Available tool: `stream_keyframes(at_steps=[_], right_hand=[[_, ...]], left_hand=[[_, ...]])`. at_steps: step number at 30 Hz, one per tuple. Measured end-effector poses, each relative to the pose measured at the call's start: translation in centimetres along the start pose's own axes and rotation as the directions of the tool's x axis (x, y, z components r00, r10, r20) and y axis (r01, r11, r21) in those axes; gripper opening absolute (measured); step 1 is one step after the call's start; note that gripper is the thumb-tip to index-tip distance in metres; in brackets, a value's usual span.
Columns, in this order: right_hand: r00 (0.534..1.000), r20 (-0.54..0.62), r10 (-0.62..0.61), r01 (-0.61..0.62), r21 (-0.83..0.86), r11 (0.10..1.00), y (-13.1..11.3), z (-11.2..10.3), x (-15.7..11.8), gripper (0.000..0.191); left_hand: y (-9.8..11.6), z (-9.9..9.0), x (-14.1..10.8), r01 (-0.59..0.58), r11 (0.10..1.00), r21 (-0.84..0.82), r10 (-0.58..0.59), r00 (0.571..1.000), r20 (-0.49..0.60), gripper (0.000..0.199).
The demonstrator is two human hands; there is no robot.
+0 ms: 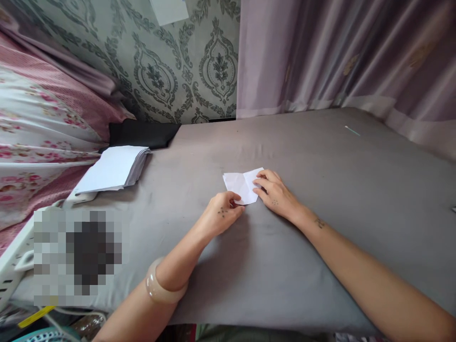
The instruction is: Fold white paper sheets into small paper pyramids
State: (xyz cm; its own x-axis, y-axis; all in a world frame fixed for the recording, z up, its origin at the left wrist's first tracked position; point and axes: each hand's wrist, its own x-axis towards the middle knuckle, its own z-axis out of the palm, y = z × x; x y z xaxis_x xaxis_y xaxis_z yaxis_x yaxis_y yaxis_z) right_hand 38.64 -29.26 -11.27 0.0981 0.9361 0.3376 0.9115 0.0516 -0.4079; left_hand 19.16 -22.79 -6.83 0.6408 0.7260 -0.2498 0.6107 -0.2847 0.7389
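A small folded white paper [238,184] lies near the middle of the grey cloth-covered surface [199,156], with a crease down it and layered edges on its left side. My left hand [221,214] pinches its near edge between thumb and fingers. On the opposite side, my right hand [276,194] has its fingers curled over the paper's right edge. The underside of the paper is hidden. A pale bangle [164,287] circles my left forearm.
To the left is a stack of white paper [112,168], with a folded black item [142,133] behind it. A white slotted plastic edge [17,266] and a blurred-out patch [94,254] are nearer. A thin stick [352,130] lies far right, before purple curtains [302,52].
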Motion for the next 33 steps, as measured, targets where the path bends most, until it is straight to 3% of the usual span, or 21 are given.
stream_keyframes(at_steps=[5, 11, 15, 18, 26, 28, 33], right_hand=[[0.998, 0.067, -0.009, 0.010, -0.016, 1.000, -1.1, -0.7, -0.1, 0.025], [0.981, 0.124, -0.148, 0.167, -0.164, 0.972, -1.4, -1.5, -1.6, 0.036], [0.962, 0.193, -0.194, 0.233, -0.207, 0.950, -1.6, -2.0, -2.4, 0.042], [0.952, 0.239, -0.190, 0.241, -0.207, 0.948, -2.3, -2.6, -2.4, 0.044], [0.939, 0.240, -0.248, 0.280, -0.113, 0.953, -2.0, -3.4, -2.9, 0.040], [0.941, 0.238, -0.241, 0.266, -0.078, 0.961, -1.5, -3.6, -3.0, 0.041], [0.933, 0.301, -0.196, 0.204, 0.007, 0.979, -1.0, -4.0, -3.1, 0.045]], left_hand=[[-0.3, 0.0, -0.4, -0.148, 0.966, 0.210, 0.155, 0.988, -0.015, 0.032], [-0.7, 0.0, -0.2, -0.295, 0.790, 0.537, 0.371, 0.928, -0.036, 0.034], [-0.7, -0.5, 0.5, -0.448, 0.592, 0.670, 0.521, 0.847, 0.105, 0.041], [-1.0, -0.8, 1.2, -0.584, 0.530, 0.614, 0.574, 0.781, 0.247, 0.040], [-1.1, -1.7, 3.5, -0.673, 0.577, 0.463, 0.607, 0.733, 0.308, 0.032], [-0.8, -2.1, 4.0, -0.657, 0.632, 0.412, 0.592, 0.752, 0.291, 0.030], [-0.6, -2.3, 5.4, -0.529, 0.785, 0.323, 0.498, 0.848, 0.179, 0.027]])
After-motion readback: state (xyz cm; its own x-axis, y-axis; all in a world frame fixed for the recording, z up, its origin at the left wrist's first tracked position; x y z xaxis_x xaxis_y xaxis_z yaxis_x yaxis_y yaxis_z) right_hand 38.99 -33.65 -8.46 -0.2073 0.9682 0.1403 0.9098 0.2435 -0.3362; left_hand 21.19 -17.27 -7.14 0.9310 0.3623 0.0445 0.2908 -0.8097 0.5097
